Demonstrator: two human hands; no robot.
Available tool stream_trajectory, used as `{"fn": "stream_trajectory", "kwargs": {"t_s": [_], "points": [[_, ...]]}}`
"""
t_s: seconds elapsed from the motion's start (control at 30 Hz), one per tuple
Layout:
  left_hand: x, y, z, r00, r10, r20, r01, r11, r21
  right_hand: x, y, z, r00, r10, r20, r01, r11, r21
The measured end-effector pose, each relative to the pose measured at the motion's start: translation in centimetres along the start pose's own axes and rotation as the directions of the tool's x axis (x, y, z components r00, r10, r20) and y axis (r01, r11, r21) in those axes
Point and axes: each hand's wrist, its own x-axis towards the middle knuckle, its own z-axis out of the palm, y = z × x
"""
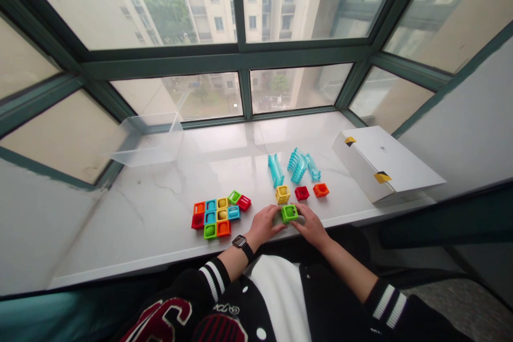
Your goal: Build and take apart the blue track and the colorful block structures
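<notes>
A green marble-run cube [289, 214] stands near the sill's front edge, between my two hands. My left hand [265, 224], with a dark watch on the wrist, has its fingers closed on the cube's left side. On the right side, the fingers of my right hand [311, 226] grip the same cube. Just beyond it sits a yellow cube [282, 194], with a red cube [302, 193] and an orange cube [320, 190] to its right. Behind these lie clear blue track pieces: a straight one [276, 170], a curved one [297, 165] and a shorter one [313, 168].
Several coloured cubes [216, 217] are grouped on the white marble sill [152, 224] to the left. A clear plastic bin [150, 147] stands at the back left, against the window. At the right is a white box [387, 163] with yellow-and-black tabs.
</notes>
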Motion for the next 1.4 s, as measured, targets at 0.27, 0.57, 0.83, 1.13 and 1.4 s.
{"fn": "stream_trajectory", "kwargs": {"t_s": [0.27, 0.57, 0.83, 1.13, 1.4], "points": [[-1.8, -0.4, -3.3, 0.997, -0.059, 0.042, 0.067, 0.971, -0.231, -1.0, 0.7, -0.6, 0.998, -0.009, 0.054, 0.009, 1.0, 0.009], [-7.1, -2.4, -13.2, 0.881, -0.219, -0.42, 0.184, 0.975, -0.123, 1.2, -4.3, -5.3, 0.948, -0.104, -0.302, 0.07, 0.99, -0.122], [-11.3, -7.7, -16.8, 0.755, -0.186, -0.629, 0.392, 0.897, 0.204, 5.4, -12.5, -2.0, 0.971, -0.197, -0.136, 0.209, 0.975, 0.08], [-8.5, -7.6, -13.9, 0.888, -0.114, -0.445, 0.279, 0.904, 0.324, 7.5, -15.5, 8.7, 0.84, -0.014, 0.543, 0.173, 0.955, -0.242], [-6.8, -7.4, -12.1, 0.957, -0.104, -0.27, 0.21, 0.891, 0.402, 8.3, -14.6, 12.2, 0.809, 0.115, 0.576, 0.16, 0.9, -0.405]]}}
